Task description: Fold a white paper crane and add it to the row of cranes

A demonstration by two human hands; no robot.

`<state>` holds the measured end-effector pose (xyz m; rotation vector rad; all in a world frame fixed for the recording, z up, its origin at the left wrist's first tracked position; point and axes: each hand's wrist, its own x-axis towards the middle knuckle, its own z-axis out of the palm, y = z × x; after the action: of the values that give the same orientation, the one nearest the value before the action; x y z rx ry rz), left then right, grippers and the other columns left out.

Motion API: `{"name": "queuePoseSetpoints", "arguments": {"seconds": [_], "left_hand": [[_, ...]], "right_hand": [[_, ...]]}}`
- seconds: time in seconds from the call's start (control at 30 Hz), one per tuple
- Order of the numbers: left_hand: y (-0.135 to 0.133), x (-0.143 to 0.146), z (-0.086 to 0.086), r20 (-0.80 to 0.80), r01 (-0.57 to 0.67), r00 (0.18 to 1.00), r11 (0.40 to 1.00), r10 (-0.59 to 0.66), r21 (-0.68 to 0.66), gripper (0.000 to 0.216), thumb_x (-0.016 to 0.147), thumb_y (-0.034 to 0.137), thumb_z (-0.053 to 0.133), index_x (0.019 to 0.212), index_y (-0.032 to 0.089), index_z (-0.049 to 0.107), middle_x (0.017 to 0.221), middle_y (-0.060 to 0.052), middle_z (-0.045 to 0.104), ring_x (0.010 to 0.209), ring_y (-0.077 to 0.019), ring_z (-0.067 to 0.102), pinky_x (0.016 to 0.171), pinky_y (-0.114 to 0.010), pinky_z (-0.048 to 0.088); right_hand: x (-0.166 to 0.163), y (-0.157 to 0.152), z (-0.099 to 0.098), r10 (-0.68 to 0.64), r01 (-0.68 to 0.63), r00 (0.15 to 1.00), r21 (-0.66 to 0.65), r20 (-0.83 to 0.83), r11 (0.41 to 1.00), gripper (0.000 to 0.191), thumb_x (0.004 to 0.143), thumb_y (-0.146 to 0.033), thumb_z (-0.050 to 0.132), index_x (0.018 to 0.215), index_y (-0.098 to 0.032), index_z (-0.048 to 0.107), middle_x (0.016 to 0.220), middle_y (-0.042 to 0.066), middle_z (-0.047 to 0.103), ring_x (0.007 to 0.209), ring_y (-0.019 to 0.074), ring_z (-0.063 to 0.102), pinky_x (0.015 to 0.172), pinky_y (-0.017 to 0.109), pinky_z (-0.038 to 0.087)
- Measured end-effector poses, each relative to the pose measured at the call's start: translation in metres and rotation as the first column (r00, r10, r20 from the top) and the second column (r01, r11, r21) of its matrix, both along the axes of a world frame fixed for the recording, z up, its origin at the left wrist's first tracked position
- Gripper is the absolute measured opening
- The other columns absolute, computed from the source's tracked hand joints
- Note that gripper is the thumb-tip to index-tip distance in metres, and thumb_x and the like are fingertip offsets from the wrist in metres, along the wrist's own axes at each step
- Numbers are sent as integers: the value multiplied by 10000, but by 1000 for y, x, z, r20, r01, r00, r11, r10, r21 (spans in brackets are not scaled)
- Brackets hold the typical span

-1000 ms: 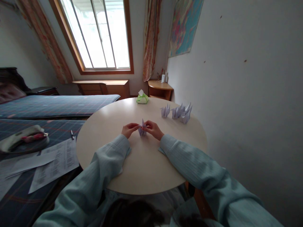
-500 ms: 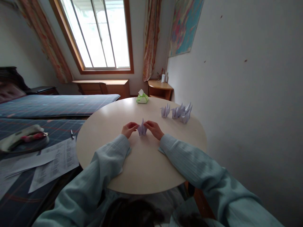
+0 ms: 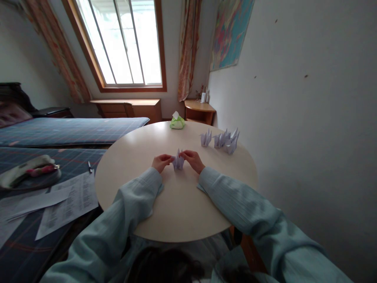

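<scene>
Bright window (image 3: 126,47) beside white wall (image 3: 294,118)

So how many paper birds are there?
At least 4: one paper bird between the left hand and right hand, a lone bird beyond, two or more in a cluster to its right, some possibly hidden.

Pale lilac folded paper (image 3: 178,163) at centre; cream bench (image 3: 179,212); light-green tissue pack (image 3: 177,123), upper centre; blue plaid mattress (image 3: 88,126), left; pale-teal sleeves (image 3: 244,198), lower frame.

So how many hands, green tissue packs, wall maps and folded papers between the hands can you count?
Left hand and right hand: 2 hands
Green tissue pack: 1
Wall map: 1
Folded paper between the hands: 1
Total: 5
</scene>
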<state>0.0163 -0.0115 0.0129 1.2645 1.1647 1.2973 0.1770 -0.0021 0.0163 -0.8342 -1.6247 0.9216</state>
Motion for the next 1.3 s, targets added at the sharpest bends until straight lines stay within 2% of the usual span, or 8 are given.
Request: {"name": "queuePoseSetpoints", "arguments": {"seconds": [0.23,0.43,0.57,0.83,1.0,1.17,1.3], "left_hand": [[1,-1,0,11,-59,998,998,58,22,387,350,402,719,607,130,618,543,-5,604,527,-102,524,541,-252,424],[1,1,-4,-27,-2,1000,998,4,57,389,362,389,724,641,137,626,612,-19,632,584,-120,552,618,-265,424],[0,2,-9,-91,31,995,999,-30,8,376,387,364,724,666,132,627,590,-20,622,548,-124,549,564,-252,404],[4,-4,-10,-186,-7,982,999,17,53,274,422,344,698,594,145,621,558,5,609,545,-115,534,573,-239,388],[8,-7,-14,-187,-51,980,996,64,70,271,412,341,695,582,145,617,516,18,591,508,-98,509,544,-225,376],[6,-4,-11,-165,-37,985,997,47,66,294,408,375,697,582,151,619,516,15,598,508,-99,513,537,-223,385],[5,-4,-9,-145,-49,987,991,67,121,333,456,417,674,661,158,639,601,-13,634,580,-123,554,586,-243,418]], "right_hand": [[0,2,-4,15,-18,991,19,134,1000,228,594,-327,611,712,-131,606,667,30,623,604,120,557,607,246,440],[3,8,-9,-114,100,971,73,212,992,202,615,-335,583,641,-137,613,596,16,613,562,116,539,560,231,421],[5,10,-8,-170,153,958,89,230,984,241,625,-372,569,651,-138,623,597,19,617,564,121,538,555,232,413],[6,11,-11,-79,72,961,36,265,997,281,626,-401,570,677,-132,634,631,30,632,607,132,562,595,235,418],[6,12,-12,-23,20,969,12,247,1000,276,600,-389,599,671,-126,636,636,30,635,599,131,564,594,234,425],[7,12,-12,-61,55,964,28,260,998,259,599,-382,602,678,-138,644,643,30,645,609,137,573,594,237,427],[7,11,-11,-113,99,955,62,275,993,266,619,-390,584,674,-139,649,637,34,648,612,148,577,585,242,425]]}}
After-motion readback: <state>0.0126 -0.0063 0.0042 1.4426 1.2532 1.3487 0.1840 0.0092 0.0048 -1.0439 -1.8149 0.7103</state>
